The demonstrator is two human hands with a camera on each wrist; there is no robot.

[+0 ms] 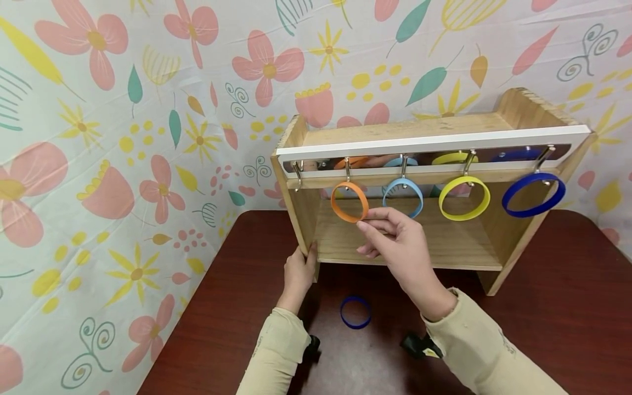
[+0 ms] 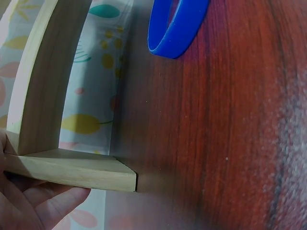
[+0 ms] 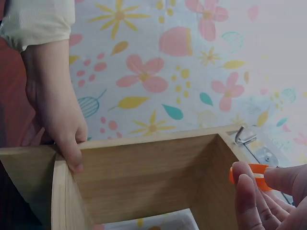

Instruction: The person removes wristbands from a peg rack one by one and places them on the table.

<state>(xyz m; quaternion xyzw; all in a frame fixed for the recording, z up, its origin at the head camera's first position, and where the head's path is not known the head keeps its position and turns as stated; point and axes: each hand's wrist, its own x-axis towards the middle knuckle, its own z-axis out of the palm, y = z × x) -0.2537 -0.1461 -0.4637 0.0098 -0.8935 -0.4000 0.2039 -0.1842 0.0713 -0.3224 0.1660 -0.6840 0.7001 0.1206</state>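
Note:
My right hand [image 1: 400, 241] pinches the lower edge of an orange wristband [image 1: 336, 208] between thumb and fingers. The band's top is at the second metal hook [image 1: 348, 167] from the left. In the right wrist view, the orange wristband [image 3: 262, 183] shows between my thumb and fingertips. My left hand [image 1: 298, 273] grips the left side panel of a wooden shelf rack [image 1: 410, 259] low down. The thumb lies on one face of the panel in the right wrist view, while the left wrist view shows fingers [image 2: 62, 203] beneath the wood.
Light blue [image 1: 418, 189], yellow [image 1: 486, 206] and dark blue wristbands [image 1: 560, 195] hang on the hooks further right. Another hook [image 1: 297, 174] is at the far left. A blue wristband [image 1: 355, 326] lies on the dark red table [image 1: 222, 307] in front. Behind stands a floral-patterned backdrop [image 1: 163, 93].

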